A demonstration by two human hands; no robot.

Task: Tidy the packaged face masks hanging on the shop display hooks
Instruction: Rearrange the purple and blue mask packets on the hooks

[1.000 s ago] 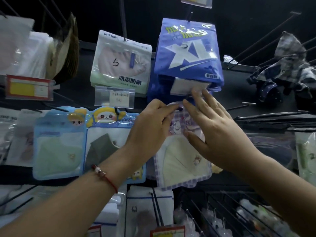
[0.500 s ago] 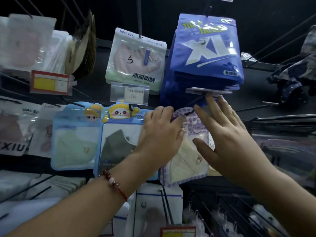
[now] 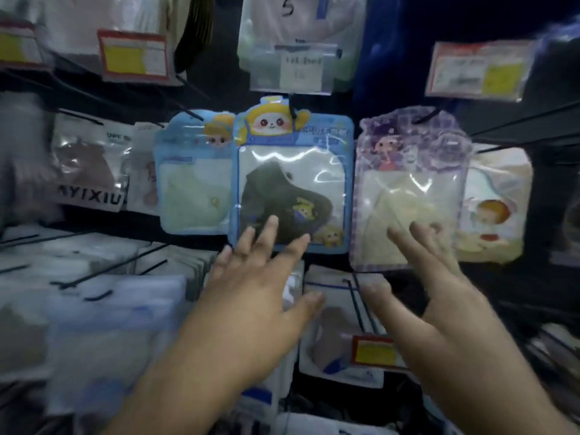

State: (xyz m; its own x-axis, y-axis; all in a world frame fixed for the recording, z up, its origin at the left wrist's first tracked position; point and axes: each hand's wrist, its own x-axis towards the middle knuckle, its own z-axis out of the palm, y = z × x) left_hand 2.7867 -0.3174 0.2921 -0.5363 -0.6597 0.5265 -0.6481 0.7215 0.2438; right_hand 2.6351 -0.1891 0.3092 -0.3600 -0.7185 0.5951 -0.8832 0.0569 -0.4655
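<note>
Both our hands, left hand [image 3: 251,296] and right hand [image 3: 439,296], spread flat and holding nothing, fingertips over blue mask pack [image 3: 292,183] and purple mask pack [image 3: 411,189] at frame centre; a hard push risks knocking either off its hook [image 3: 423,117].

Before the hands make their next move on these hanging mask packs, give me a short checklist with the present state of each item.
1. Left hand free: ok, fingers spread, gripping nothing, fingertips over the lower edge of the blue pack.
2. Right hand free: ok, fingers spread over the bottom of the purple pack.
3. Purple pack on its hook: ok, the hook passes through its top.
4. Blue pack hanging straight: ok, upright on its hook.
5. Packs apart: not ok, the blue pack overlaps the green pack on its left.
6. Fingers touching the packs: cannot tell, the picture is blurred.
</note>
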